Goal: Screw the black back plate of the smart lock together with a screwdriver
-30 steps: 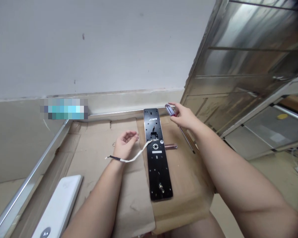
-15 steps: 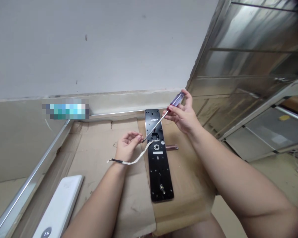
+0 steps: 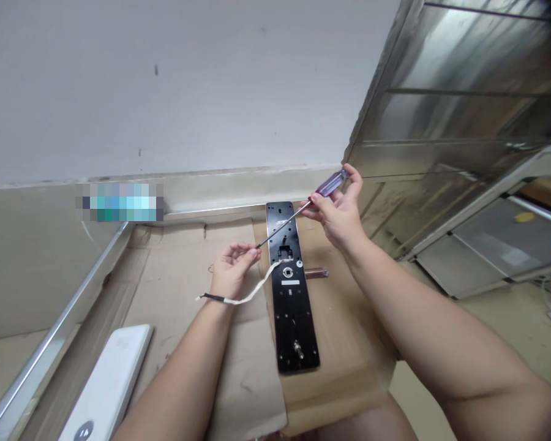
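My right hand (image 3: 337,211) grips a screwdriver (image 3: 332,183) by its clear purple handle, the shaft slanting down to the left. The tip meets the pinched thumb and finger of my left hand (image 3: 236,264); whatever small thing lies between them is hidden. Below the shaft is a long black door lock panel (image 3: 296,318), lying back side up with screw holes and a square socket. A white cable (image 3: 250,296) with a black-wrapped end runs from its opening across my left wrist. A copper-coloured handle (image 3: 316,272) sticks out on the panel's right side.
Brown cardboard (image 3: 239,392) covers the work surface under the panel. At lower left lies a white oblong cover (image 3: 108,380). A metal rail (image 3: 57,334) edges the left side, a pale wall (image 3: 188,92) stands behind, and metal cabinets (image 3: 431,122) are at right.
The screwdriver has tilted flatter, its tip moving up and left to my left fingertips. My right hand has shifted slightly right; the view has moved a little.
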Tool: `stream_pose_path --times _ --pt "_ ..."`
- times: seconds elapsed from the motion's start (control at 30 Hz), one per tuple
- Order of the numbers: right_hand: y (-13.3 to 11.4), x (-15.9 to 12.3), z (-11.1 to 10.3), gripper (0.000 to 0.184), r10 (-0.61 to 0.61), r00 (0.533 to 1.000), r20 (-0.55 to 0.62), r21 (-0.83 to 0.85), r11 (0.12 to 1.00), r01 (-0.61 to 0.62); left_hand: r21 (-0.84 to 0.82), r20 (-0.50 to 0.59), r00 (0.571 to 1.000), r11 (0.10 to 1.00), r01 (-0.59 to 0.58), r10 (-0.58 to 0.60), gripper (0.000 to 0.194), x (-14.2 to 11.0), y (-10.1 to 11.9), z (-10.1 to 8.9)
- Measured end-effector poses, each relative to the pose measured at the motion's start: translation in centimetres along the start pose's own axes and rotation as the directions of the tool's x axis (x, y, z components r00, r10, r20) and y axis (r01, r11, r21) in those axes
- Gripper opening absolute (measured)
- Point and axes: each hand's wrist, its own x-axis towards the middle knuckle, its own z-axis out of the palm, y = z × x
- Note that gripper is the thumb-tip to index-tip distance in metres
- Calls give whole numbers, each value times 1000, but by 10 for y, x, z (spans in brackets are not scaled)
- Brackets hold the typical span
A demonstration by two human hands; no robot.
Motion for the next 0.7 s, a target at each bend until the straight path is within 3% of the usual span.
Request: stream_pose_path --times 0.23,0.33,0.47,0.7 --pt "2 -2 3 95 16 1000 -9 49 999 -15 -13 -44 998 998 -55 54 41 0 0 1" --pt "1 -3 3 93 56 998 -29 17 998 -56 78 -74 990 990 -116 121 38 -2 1 2" --pt "-3 -5 3 93 20 999 -35 31 999 -19 168 -95 978 972 -167 184 36 -4 1 4" --pt "-1 -4 4 92 -9 999 -31 94 995 12 -55 -68 998 998 -21 17 38 1 0 0"
